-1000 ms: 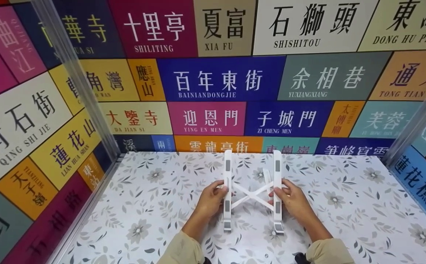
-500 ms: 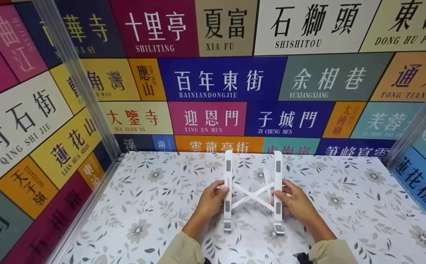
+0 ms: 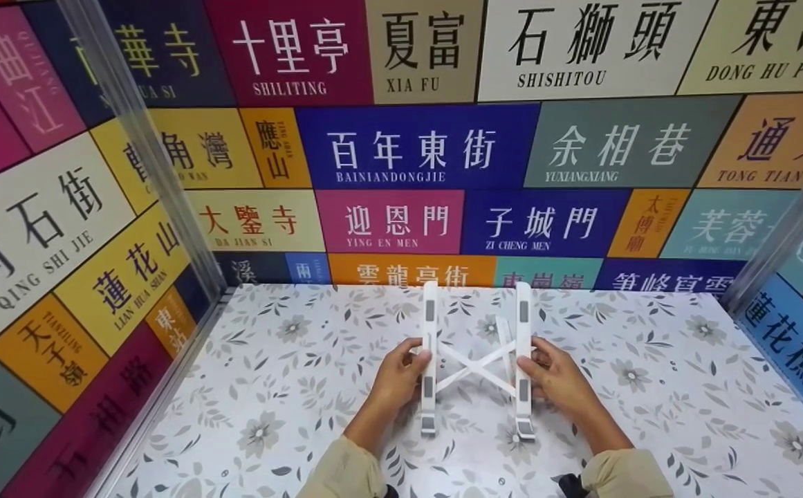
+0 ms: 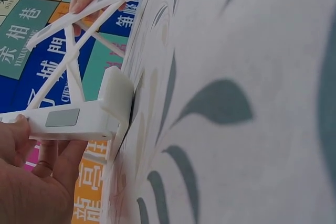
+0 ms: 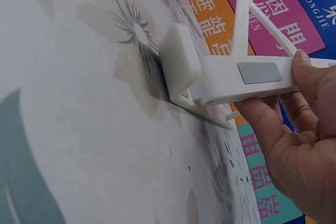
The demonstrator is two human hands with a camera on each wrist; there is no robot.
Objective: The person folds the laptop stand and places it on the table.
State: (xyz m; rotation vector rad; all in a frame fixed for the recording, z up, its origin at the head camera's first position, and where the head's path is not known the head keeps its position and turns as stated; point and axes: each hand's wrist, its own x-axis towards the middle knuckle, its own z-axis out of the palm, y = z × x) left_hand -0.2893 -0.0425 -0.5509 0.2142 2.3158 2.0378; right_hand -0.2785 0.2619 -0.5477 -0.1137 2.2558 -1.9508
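Observation:
A white folding laptop stand (image 3: 523, 325) stands opened out on the flower-patterned table, its two side rails joined by crossed struts (image 3: 474, 368). Grey pads show along the tops of both rails. My left hand (image 3: 400, 372) grips the left rail around its middle, thumb on top and fingers beneath. On the other side, my right hand (image 3: 555, 373) holds the right rail the same way. In the left wrist view, the stand's raised front lip (image 4: 116, 90) sits close to the tabletop. The right wrist view shows the other front lip (image 5: 178, 59), also near the cloth.
The table (image 3: 256, 373) has a white covering with grey leaves and flowers. Behind it rises a wall (image 3: 418, 149) of coloured signs with Chinese lettering. Clear upright strips (image 3: 155, 152) run along the corners, and more signs cover the side walls.

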